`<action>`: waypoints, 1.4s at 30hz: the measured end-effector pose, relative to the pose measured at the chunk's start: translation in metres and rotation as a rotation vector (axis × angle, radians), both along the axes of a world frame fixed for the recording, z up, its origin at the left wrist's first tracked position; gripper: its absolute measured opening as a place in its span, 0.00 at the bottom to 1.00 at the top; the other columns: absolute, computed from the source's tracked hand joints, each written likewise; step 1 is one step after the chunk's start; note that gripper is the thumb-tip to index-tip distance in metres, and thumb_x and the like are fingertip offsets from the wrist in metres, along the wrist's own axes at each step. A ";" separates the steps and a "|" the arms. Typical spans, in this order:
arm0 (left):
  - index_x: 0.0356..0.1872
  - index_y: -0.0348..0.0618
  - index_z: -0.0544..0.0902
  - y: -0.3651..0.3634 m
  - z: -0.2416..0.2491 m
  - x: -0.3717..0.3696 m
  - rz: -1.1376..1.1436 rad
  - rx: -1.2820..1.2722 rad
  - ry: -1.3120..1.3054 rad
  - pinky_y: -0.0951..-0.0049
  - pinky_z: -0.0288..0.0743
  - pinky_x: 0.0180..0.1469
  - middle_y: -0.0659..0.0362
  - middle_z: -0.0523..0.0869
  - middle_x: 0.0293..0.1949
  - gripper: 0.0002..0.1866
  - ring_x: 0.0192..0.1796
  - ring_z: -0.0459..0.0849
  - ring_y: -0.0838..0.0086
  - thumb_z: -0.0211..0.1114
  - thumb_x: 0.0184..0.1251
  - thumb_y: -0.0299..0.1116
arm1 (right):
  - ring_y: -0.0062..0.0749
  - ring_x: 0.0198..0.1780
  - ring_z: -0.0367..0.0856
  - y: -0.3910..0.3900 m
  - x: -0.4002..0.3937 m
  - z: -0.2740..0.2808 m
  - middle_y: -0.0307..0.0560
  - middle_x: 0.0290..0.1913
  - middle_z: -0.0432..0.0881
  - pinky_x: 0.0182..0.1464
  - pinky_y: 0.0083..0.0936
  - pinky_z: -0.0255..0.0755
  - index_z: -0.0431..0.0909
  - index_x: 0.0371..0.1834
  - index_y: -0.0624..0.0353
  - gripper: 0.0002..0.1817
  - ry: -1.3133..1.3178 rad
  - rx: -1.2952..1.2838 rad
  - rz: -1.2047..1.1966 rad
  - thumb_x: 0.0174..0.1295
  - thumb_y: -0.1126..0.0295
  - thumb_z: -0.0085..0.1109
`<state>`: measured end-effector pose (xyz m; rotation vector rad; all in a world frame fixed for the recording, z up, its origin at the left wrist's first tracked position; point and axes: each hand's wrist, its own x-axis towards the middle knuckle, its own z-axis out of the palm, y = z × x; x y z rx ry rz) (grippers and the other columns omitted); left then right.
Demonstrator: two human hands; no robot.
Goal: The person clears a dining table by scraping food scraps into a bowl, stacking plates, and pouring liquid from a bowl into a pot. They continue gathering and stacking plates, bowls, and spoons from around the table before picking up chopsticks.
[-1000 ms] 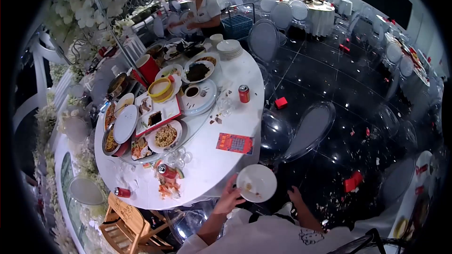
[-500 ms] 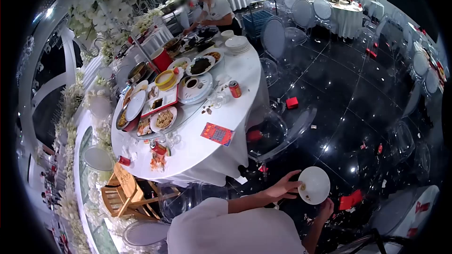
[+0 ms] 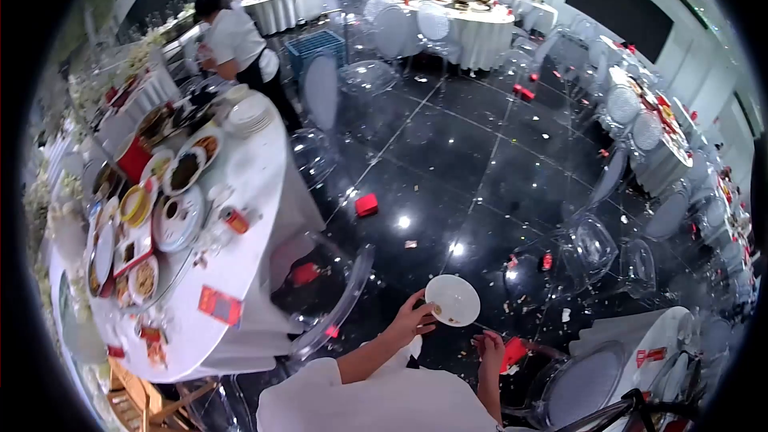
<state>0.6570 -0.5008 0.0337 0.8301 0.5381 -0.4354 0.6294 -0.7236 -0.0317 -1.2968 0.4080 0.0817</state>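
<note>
In my left hand is a small white plate, gripped at its left rim and tilted over the dark floor. Brownish food bits cling to the plate's lower left part. My right hand is just below and right of the plate, its fingers curled. A thin line runs from these fingers toward the plate's rim; what it is, I cannot make out.
A round table with dishes, stacked plates and a soda can stands left. A clear chair and red box are ahead. Another table is right. A co-worker bends at the far left.
My view has swung right, so the dish-laden table lies farther left. The plate stays in my left hand; my right hand has come away from its rim. The co-worker has turned away.
</note>
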 end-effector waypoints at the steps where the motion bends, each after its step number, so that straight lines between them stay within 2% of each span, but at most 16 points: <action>1: 0.57 0.55 0.56 -0.009 0.004 0.018 -0.020 -0.008 -0.010 0.73 0.72 0.37 0.61 0.73 0.38 0.30 0.38 0.73 0.77 0.58 0.52 0.35 | 0.25 0.30 0.75 -0.002 0.026 0.017 0.47 0.29 0.76 0.36 0.18 0.70 0.69 0.35 0.62 0.07 -0.047 -0.026 -0.007 0.56 0.74 0.41; 3: 0.56 0.55 0.57 -0.017 0.014 0.065 0.060 -0.003 -0.063 0.77 0.74 0.32 0.62 0.73 0.35 0.29 0.35 0.74 0.80 0.58 0.53 0.32 | 0.25 0.29 0.75 -0.013 0.077 0.029 0.47 0.29 0.76 0.36 0.18 0.70 0.68 0.36 0.62 0.07 -0.112 -0.051 0.014 0.56 0.74 0.41; 8: 0.58 0.54 0.52 -0.020 0.030 0.150 0.141 -0.004 -0.069 0.73 0.71 0.39 0.60 0.72 0.38 0.32 0.38 0.74 0.77 0.58 0.53 0.31 | 0.24 0.27 0.75 -0.016 0.164 0.048 0.46 0.29 0.76 0.32 0.13 0.68 0.69 0.36 0.61 0.07 -0.093 -0.051 -0.038 0.56 0.73 0.41; 10: 0.57 0.54 0.51 -0.013 0.034 0.180 0.228 -0.058 -0.063 0.72 0.70 0.40 0.58 0.71 0.40 0.31 0.39 0.74 0.74 0.56 0.53 0.30 | 0.23 0.27 0.75 -0.012 0.189 0.037 0.47 0.29 0.77 0.29 0.12 0.66 0.69 0.36 0.61 0.08 -0.140 -0.023 -0.034 0.55 0.73 0.41; 14: 0.55 0.53 0.53 0.018 0.022 0.239 0.382 -0.082 -0.131 0.73 0.72 0.36 0.56 0.72 0.38 0.29 0.36 0.75 0.73 0.55 0.54 0.29 | 0.24 0.26 0.75 -0.001 0.264 0.006 0.48 0.29 0.77 0.26 0.12 0.66 0.68 0.36 0.63 0.09 0.059 -0.043 0.059 0.54 0.74 0.39; 17: 0.55 0.53 0.53 0.049 0.015 0.282 0.564 -0.018 -0.182 0.74 0.73 0.34 0.56 0.74 0.38 0.27 0.32 0.77 0.73 0.54 0.54 0.29 | 0.25 0.27 0.75 0.016 0.345 -0.002 0.48 0.28 0.77 0.28 0.13 0.65 0.69 0.36 0.63 0.10 0.021 -0.087 0.245 0.53 0.73 0.40; 21: 0.56 0.54 0.53 0.090 0.025 0.324 0.756 0.121 -0.155 0.70 0.69 0.40 0.56 0.73 0.41 0.28 0.37 0.76 0.72 0.54 0.55 0.30 | 0.28 0.30 0.75 0.065 0.473 0.006 0.47 0.29 0.75 0.34 0.19 0.69 0.69 0.37 0.64 0.10 -0.056 -0.112 0.439 0.53 0.73 0.42; 23: 0.56 0.55 0.53 0.109 0.035 0.339 0.788 0.089 -0.125 0.68 0.67 0.44 0.56 0.72 0.42 0.28 0.39 0.75 0.70 0.55 0.55 0.32 | 0.27 0.31 0.75 0.099 0.530 0.021 0.46 0.29 0.75 0.35 0.20 0.70 0.69 0.36 0.65 0.09 -0.139 -0.015 0.552 0.53 0.74 0.42; 27: 0.55 0.55 0.56 0.131 0.027 0.344 1.049 0.051 -0.121 0.67 0.67 0.44 0.58 0.72 0.41 0.27 0.39 0.75 0.69 0.55 0.54 0.33 | 0.24 0.30 0.74 0.174 0.617 0.018 0.45 0.28 0.74 0.35 0.19 0.70 0.68 0.36 0.64 0.09 -0.178 0.009 0.831 0.53 0.75 0.41; 28: 0.51 0.54 0.61 0.134 0.024 0.341 1.088 0.015 -0.114 0.68 0.68 0.43 0.58 0.73 0.41 0.22 0.40 0.76 0.67 0.56 0.53 0.34 | 0.24 0.30 0.73 0.192 0.628 0.018 0.44 0.28 0.74 0.35 0.18 0.69 0.68 0.36 0.64 0.09 -0.201 -0.003 0.885 0.54 0.75 0.41; 29: 0.48 0.53 0.63 0.136 0.021 0.336 1.124 -0.032 -0.131 0.69 0.69 0.42 0.57 0.74 0.41 0.20 0.41 0.76 0.66 0.56 0.53 0.34 | 0.23 0.29 0.72 0.211 0.630 0.039 0.44 0.27 0.74 0.35 0.17 0.67 0.68 0.36 0.65 0.09 -0.186 0.090 0.913 0.53 0.77 0.41; 31: 0.44 0.52 0.65 0.146 0.025 0.334 1.192 -0.087 -0.153 0.72 0.71 0.40 0.56 0.76 0.39 0.16 0.43 0.76 0.65 0.55 0.53 0.34 | 0.22 0.29 0.72 0.243 0.631 0.057 0.44 0.28 0.74 0.35 0.16 0.67 0.68 0.36 0.65 0.09 -0.195 0.092 1.015 0.53 0.76 0.41; 34: 0.44 0.49 0.66 0.178 0.018 0.332 1.310 -0.008 -0.139 0.74 0.73 0.38 0.56 0.76 0.39 0.15 0.42 0.77 0.66 0.54 0.53 0.33 | 0.22 0.30 0.73 0.281 0.637 0.050 0.45 0.29 0.76 0.34 0.15 0.65 0.68 0.37 0.64 0.09 -0.214 0.130 1.151 0.54 0.75 0.42; 36: 0.43 0.47 0.66 0.210 0.009 0.332 1.378 0.030 -0.106 0.75 0.73 0.36 0.56 0.76 0.38 0.15 0.41 0.77 0.67 0.55 0.53 0.34 | 0.22 0.29 0.73 0.303 0.638 0.045 0.46 0.29 0.76 0.34 0.14 0.65 0.68 0.37 0.64 0.09 -0.135 0.020 1.227 0.54 0.74 0.43; 37: 0.43 0.47 0.66 0.231 0.002 0.334 1.393 0.035 -0.131 0.76 0.73 0.35 0.56 0.76 0.38 0.15 0.41 0.77 0.67 0.55 0.53 0.34 | 0.22 0.28 0.73 0.312 0.638 0.041 0.46 0.29 0.76 0.32 0.13 0.65 0.69 0.37 0.63 0.09 -0.125 0.074 1.213 0.55 0.73 0.43; 42: 0.44 0.48 0.65 0.366 -0.019 0.373 1.440 -0.017 -0.252 0.76 0.73 0.33 0.56 0.76 0.38 0.16 0.38 0.78 0.67 0.55 0.53 0.34 | 0.23 0.28 0.74 0.353 0.664 0.012 0.48 0.29 0.76 0.30 0.14 0.66 0.69 0.35 0.63 0.08 -0.102 -0.021 1.091 0.55 0.72 0.44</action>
